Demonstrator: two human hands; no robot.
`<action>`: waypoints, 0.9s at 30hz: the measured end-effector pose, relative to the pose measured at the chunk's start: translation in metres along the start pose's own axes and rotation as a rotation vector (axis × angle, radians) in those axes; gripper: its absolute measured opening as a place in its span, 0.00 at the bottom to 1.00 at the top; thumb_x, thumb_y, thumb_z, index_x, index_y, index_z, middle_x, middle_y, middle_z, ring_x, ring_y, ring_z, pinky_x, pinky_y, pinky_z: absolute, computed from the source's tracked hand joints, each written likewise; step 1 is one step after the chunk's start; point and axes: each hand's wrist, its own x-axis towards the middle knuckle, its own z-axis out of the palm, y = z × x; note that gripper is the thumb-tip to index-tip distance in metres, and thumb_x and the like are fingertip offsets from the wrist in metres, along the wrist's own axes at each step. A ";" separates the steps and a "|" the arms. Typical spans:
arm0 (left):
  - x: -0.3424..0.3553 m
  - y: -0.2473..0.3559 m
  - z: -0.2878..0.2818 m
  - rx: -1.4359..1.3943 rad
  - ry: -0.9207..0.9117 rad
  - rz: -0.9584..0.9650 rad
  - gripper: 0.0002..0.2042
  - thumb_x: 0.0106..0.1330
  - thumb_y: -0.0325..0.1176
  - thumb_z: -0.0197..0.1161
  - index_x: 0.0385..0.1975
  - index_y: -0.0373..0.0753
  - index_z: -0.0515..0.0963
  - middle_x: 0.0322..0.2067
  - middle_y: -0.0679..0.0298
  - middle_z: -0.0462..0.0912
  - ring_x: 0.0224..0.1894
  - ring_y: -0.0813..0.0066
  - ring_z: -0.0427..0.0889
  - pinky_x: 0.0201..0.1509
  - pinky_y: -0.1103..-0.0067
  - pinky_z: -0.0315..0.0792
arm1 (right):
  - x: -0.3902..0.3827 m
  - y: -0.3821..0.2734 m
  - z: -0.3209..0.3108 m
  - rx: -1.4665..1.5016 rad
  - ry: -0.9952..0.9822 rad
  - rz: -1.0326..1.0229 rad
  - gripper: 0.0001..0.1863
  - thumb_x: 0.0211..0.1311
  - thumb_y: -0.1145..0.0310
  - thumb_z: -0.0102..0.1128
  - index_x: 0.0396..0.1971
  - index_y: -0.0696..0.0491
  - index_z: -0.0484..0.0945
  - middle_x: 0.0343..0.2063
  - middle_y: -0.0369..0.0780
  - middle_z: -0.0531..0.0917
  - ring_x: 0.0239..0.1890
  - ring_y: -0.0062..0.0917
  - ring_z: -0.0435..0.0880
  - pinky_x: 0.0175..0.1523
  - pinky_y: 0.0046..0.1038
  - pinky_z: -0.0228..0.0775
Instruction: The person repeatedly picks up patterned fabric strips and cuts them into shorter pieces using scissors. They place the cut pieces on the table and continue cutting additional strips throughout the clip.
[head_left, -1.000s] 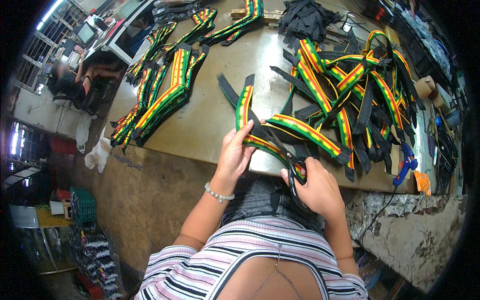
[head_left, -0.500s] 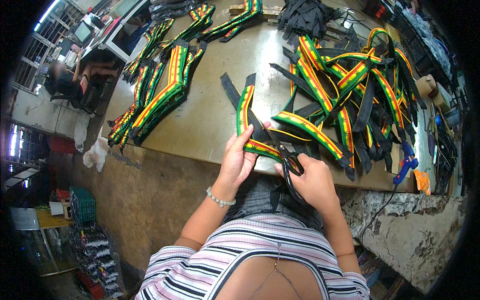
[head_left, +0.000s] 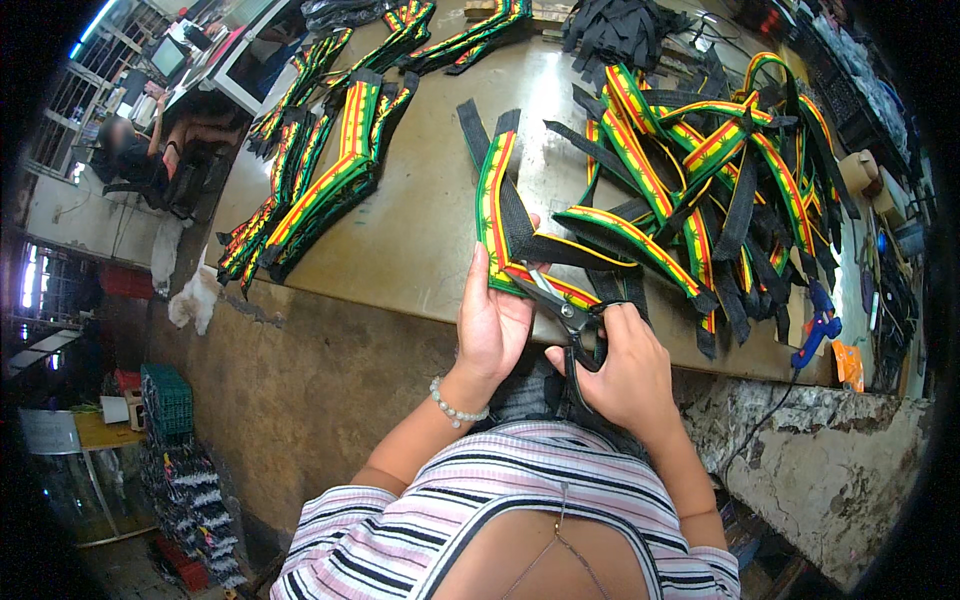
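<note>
My left hand [head_left: 496,312] is closed on a striped strap [head_left: 494,205] in green, yellow and red with a leaf pattern and a black backing. The strap bends at my fingers, one arm reaching away over the table and the other running right. In my right hand [head_left: 630,365] is a pair of black-handled scissors [head_left: 572,318]. Their blades are parted and lie against the strap near the bend, beside my left fingertips; whether they touch the fabric's edge I cannot tell. A loose pile of similar straps [head_left: 690,200] lies just beyond and to the right.
Stacked bundles of straps [head_left: 325,205] lie on the left of the metal-topped table [head_left: 420,200]. Black strips [head_left: 615,40] are heaped at the back. A blue glue gun [head_left: 818,330] with a cord sits by the right edge. A person [head_left: 135,155] sits at the far left.
The scissors have opened and their blades have swung onto the strap near the bend. My left hand has shifted slightly right, and the strap's right arm now shows above the blades.
</note>
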 end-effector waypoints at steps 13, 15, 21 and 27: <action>0.000 0.000 -0.001 -0.128 -0.050 -0.133 0.27 0.76 0.48 0.34 0.65 0.34 0.60 0.61 0.52 0.70 0.63 0.57 0.69 0.69 0.60 0.62 | 0.009 0.010 0.027 -0.103 0.251 -0.115 0.27 0.42 0.45 0.73 0.24 0.53 0.71 0.25 0.40 0.73 0.27 0.35 0.80 0.27 0.35 0.72; 0.000 -0.002 -0.002 -0.002 -0.026 -0.103 0.23 0.76 0.41 0.44 0.63 0.32 0.61 0.59 0.51 0.71 0.61 0.58 0.71 0.65 0.61 0.67 | 0.008 0.015 0.027 -0.086 0.252 -0.133 0.26 0.42 0.46 0.73 0.23 0.52 0.71 0.23 0.40 0.74 0.26 0.35 0.81 0.26 0.36 0.72; -0.002 -0.004 -0.007 0.087 0.067 -0.083 0.18 0.71 0.30 0.53 0.58 0.29 0.64 0.54 0.51 0.76 0.53 0.59 0.79 0.57 0.64 0.76 | 0.005 0.020 0.022 -0.075 0.157 -0.126 0.25 0.42 0.47 0.73 0.23 0.52 0.71 0.23 0.39 0.74 0.26 0.34 0.81 0.26 0.35 0.72; -0.003 -0.007 -0.009 0.257 0.086 -0.003 0.13 0.71 0.30 0.55 0.50 0.30 0.70 0.46 0.52 0.80 0.46 0.66 0.83 0.50 0.71 0.80 | 0.008 0.025 0.027 -0.107 0.311 -0.247 0.25 0.41 0.48 0.73 0.23 0.52 0.71 0.24 0.38 0.73 0.27 0.31 0.81 0.26 0.35 0.72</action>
